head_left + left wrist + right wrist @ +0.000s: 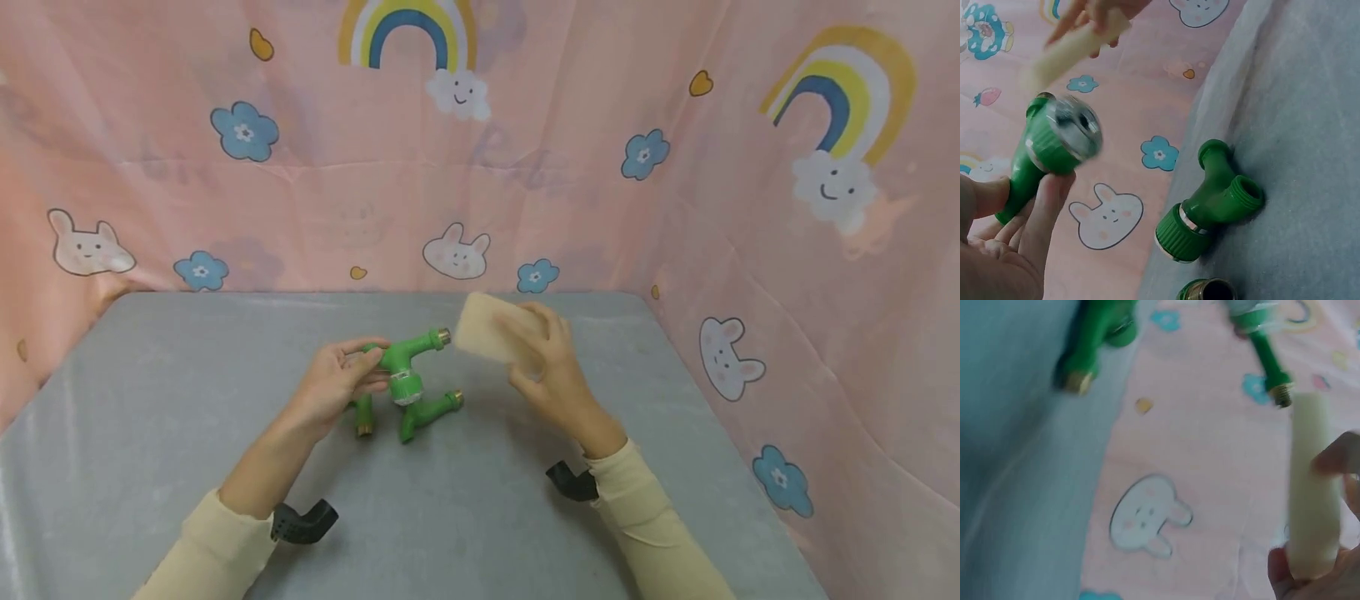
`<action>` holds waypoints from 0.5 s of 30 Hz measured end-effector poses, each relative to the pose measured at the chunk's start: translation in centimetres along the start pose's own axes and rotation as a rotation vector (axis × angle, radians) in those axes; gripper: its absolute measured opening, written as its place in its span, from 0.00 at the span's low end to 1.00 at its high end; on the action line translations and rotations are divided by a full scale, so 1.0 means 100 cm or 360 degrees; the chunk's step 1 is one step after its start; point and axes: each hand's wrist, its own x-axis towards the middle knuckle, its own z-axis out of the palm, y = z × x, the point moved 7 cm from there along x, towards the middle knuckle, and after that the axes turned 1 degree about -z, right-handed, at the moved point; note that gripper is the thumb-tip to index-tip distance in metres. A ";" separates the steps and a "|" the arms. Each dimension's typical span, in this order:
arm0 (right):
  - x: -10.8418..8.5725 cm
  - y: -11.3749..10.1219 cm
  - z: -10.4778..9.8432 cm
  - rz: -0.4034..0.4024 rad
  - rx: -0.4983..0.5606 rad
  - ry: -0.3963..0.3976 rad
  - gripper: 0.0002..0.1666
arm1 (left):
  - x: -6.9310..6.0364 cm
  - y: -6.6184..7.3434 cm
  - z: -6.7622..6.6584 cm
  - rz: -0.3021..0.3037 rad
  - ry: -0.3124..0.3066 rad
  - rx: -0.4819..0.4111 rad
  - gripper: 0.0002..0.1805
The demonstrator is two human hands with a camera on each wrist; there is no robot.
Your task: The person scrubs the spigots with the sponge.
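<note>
My left hand (335,385) grips a green plastic tap (401,358) by one end, holding it above the table. Its brass-threaded end points right, and its ribbed collar with a clear cap faces down toward me. In my right hand (553,371) is a pale cream sponge block (487,327), pinched between thumb and fingers. The block's left edge is close to the brass thread; whether they touch I cannot tell. Seen from the right wrist, the sponge (1313,487) stands on its narrow side, blurred. Below the held tap, another green tap (1210,200) lies on the table.
A further green piece with a brass end (364,417) lies partly behind my left hand. The grey table (480,517) reaches back to a pink patterned curtain (315,200). Black curved wrist mounts (303,522) stick out from both sleeves.
</note>
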 end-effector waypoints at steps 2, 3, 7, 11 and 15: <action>0.000 -0.001 0.003 0.0064 0.0203 -0.0057 0.36 | 0.000 0.003 0.002 0.0094 0.0032 0.0074 0.21; -0.001 -0.003 0.006 0.0083 0.0277 -0.0103 0.35 | 0.000 0.005 0.004 0.0140 0.0041 0.0102 0.19; -0.002 -0.007 0.019 0.0155 0.0390 -0.0279 0.34 | -0.002 0.012 0.009 0.0306 0.0079 0.0158 0.14; -0.004 0.001 0.018 0.0248 0.0343 -0.0320 0.34 | -0.005 0.016 0.009 0.0358 0.0142 0.0181 0.12; -0.002 0.014 0.006 0.0327 0.0275 -0.0282 0.34 | -0.006 0.020 0.005 0.0403 0.0260 0.0299 0.11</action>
